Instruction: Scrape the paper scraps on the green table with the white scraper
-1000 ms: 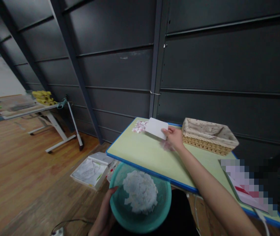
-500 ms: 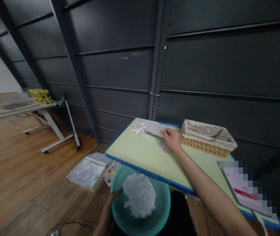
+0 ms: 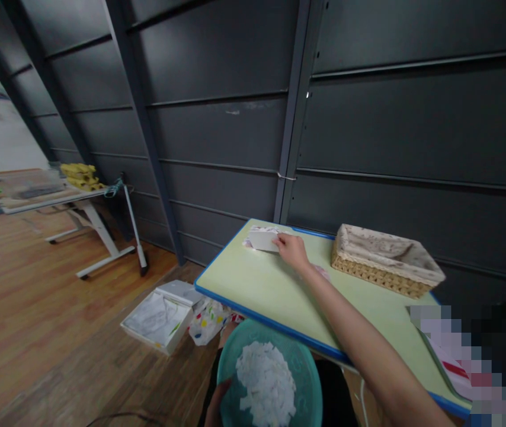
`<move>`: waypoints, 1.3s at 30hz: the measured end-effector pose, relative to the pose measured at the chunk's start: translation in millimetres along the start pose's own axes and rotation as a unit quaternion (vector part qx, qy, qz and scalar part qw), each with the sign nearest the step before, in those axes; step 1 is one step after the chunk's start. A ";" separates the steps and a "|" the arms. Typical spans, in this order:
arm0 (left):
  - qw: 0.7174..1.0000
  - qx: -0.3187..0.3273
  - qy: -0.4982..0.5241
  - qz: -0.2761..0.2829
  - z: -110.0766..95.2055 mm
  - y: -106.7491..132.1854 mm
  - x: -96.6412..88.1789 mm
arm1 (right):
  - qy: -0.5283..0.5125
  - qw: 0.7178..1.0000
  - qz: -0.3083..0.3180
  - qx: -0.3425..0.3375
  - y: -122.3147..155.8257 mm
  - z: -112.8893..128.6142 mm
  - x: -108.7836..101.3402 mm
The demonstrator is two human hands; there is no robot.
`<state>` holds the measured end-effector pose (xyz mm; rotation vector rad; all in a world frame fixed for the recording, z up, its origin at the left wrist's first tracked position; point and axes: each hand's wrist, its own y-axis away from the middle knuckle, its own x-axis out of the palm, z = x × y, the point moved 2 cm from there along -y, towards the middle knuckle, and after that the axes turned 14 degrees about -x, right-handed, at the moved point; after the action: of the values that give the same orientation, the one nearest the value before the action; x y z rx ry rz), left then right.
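My right hand (image 3: 294,251) pinches the end of a flat whitish card (image 3: 262,241), which lies low over the far left of a pale yellow-green table (image 3: 253,281). Small pinkish-white pieces (image 3: 247,243) show around the card's left and far edges. More pinkish bits (image 3: 323,271) lie partly hidden behind my right forearm. Down at my lap, my left hand (image 3: 217,403) grips the left side of a teal plastic basin (image 3: 310,379). Inside the basin is a heap of small white flat pieces (image 3: 266,379).
A cloth-lined woven basket (image 3: 375,281) stands at the table's back right. A pink-and-red flat item (image 3: 451,367), partly pixelated, lies at the right edge. On the floor are an open white box (image 3: 157,320) and a dotted bag (image 3: 208,323). A dark panelled wall (image 3: 217,136) rises behind.
My right hand has moved left with the card, which now covers much of the pinkish pile. The basin sits lower and further right in the view, which has shifted slightly.
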<state>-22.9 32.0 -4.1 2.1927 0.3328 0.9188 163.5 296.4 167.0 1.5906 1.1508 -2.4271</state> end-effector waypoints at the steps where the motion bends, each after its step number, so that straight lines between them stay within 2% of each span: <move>1: 1.000 0.001 0.000 -0.001 1.6 0.2 -0.6 | -0.006 1.000 0.001 -0.002 1.6 -1.3 -1.8; 6: 1.000 -0.002 0.000 -0.006 9.9 0.0 -1.8 | -0.040 0.999 0.012 -0.027 8.9 -11.8 -18.9; 9: 1.000 -0.002 -0.002 -0.008 13.0 -0.3 -2.3 | -0.050 0.999 -0.016 -0.012 11.4 -19.1 -26.5; 12: 1.000 -0.002 -0.007 -0.008 13.8 -0.5 -2.5 | -0.062 0.997 -0.038 -0.003 11.0 -19.8 -22.2; 17: 1.000 -0.003 -0.017 -0.008 13.3 -1.9 -1.7 | -0.061 0.998 -0.021 -0.027 6.2 -8.6 -3.9; 20: 1.000 -0.008 -0.019 -0.008 13.3 -2.8 -1.9 | -0.045 0.999 -0.010 -0.029 6.2 -5.3 -3.3; 27: 0.999 -0.031 -0.020 -0.009 13.3 -1.9 -3.4 | -0.067 0.997 0.029 -0.038 22.2 -17.6 -35.1; 29: 0.999 -0.038 -0.022 -0.008 13.8 -1.2 -3.0 | -0.073 0.997 0.024 -0.019 28.5 -28.5 -46.3; 33: 0.998 -0.052 -0.030 -0.008 14.6 -0.3 -0.9 | -0.041 0.995 -0.058 0.070 39.9 -55.6 -60.2; 35: 0.998 -0.057 -0.035 -0.008 14.4 0.1 0.2 | -0.012 0.993 -0.078 0.093 44.3 -65.0 -60.0; 39: 0.997 -0.063 -0.045 -0.010 12.8 2.5 1.0 | 0.037 0.992 -0.066 0.099 48.1 -71.3 -52.2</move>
<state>-13.4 24.0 -8.1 2.1040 0.2477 0.8052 263.3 284.2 166.8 1.7219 1.0877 -2.6638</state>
